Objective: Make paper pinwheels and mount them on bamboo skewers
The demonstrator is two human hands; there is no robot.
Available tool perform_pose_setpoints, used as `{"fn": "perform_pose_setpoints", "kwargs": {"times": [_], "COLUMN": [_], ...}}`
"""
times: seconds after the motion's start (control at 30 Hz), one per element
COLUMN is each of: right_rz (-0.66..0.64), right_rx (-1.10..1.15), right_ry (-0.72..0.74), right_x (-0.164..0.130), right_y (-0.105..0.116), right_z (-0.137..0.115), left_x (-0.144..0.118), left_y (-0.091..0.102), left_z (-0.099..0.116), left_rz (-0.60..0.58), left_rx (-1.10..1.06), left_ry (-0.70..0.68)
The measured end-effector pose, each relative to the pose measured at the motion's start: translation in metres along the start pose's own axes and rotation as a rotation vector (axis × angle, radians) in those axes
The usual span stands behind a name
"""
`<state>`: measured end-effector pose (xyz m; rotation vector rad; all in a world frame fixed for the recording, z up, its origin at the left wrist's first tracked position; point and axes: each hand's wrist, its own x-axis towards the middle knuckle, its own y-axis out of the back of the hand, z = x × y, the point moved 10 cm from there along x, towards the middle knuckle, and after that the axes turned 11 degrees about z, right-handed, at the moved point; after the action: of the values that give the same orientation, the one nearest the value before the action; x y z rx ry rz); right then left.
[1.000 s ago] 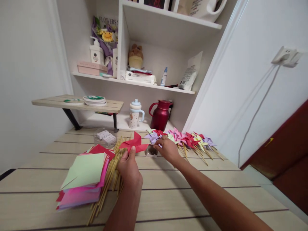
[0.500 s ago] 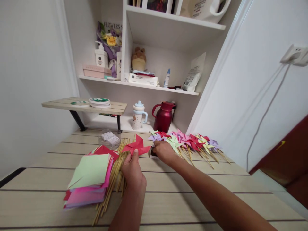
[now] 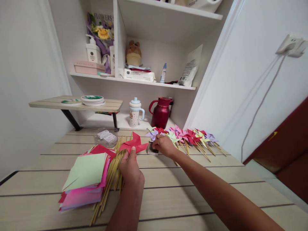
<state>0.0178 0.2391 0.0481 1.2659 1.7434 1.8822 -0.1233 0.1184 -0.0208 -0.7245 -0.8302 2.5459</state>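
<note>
Pinwheel, red, is in the left hand, its thumb pressed on the paper — a narrow pinch, above the far ends of the sticks. Those run lengthwise away from the person, slanting right at the far end, the paper stack to their left. Just right of the pinwheel sits a small box; the right hand is nearer it, fingers bunched at its right side — holding anything or not, I cannot tell. Other pinwheels lie further right.
</note>
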Motion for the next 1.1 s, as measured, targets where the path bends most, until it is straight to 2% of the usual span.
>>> {"fn": "perform_pose_setpoints", "kwargs": {"times": [0.23,0.5,0.6,0.73,0.9,0.97,1.1], "right_rz": [0.036,0.039,0.054,0.012,-0.303,-0.322,-0.242], "right_rx": [0.262,0.491,0.520,0.554,0.703,0.736,0.761], "right_ry": [-0.102,-0.222,-0.231,-0.141,0.099,0.122,0.133], "right_x": [0.003,0.005,0.000,-0.030,-0.092,-0.105,-0.111], "right_y": [0.003,0.001,0.010,0.027,0.011,0.007,0.009], "right_z": [0.009,0.017,0.019,0.004,-0.043,-0.049,-0.046], "left_x": [0.000,-0.008,-0.011,-0.016,-0.032,-0.038,-0.043], "left_y": [0.006,0.002,0.001,-0.001,-0.006,-0.007,-0.006], "left_z": [-0.002,-0.005,-0.002,-0.001,-0.014,-0.023,-0.034], "left_rz": [0.039,0.018,0.025,0.020,-0.048,-0.092,-0.147], "left_rx": [0.009,-0.019,-0.024,-0.007,0.037,0.057,0.091], "left_ry": [0.018,0.086,0.098,0.115,0.139,0.141,0.143]}}
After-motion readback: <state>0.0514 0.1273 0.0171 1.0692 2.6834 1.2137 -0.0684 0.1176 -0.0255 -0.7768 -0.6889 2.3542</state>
